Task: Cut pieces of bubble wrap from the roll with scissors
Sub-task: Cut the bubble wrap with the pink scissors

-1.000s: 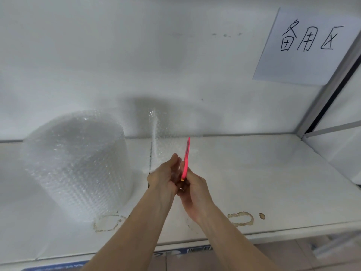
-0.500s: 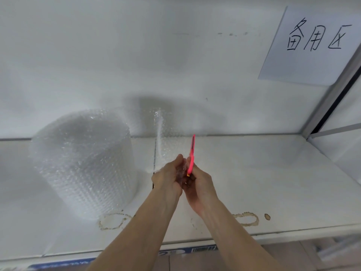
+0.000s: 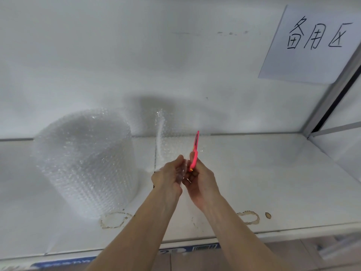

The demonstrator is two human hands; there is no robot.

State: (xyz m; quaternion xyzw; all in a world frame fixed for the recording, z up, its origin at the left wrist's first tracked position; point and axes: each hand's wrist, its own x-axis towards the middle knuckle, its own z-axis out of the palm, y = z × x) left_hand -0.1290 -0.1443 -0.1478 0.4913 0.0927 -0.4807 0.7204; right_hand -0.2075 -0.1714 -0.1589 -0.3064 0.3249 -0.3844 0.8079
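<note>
Both hands sit right of the roll (image 3: 86, 163): my left hand (image 3: 170, 177) pinches the bubble wrap (image 3: 166, 137), my right hand (image 3: 201, 178) grips the scissors (image 3: 195, 151), seemingly unmoved since earlier, so cutting is barely advancing.

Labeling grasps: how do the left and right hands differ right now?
The left hand pinches the clear bubble wrap sheet; the right hand grips the pink scissors. The left shows its back to the camera, the right shows its palm side. Both are raised together above the white shelf.
</note>
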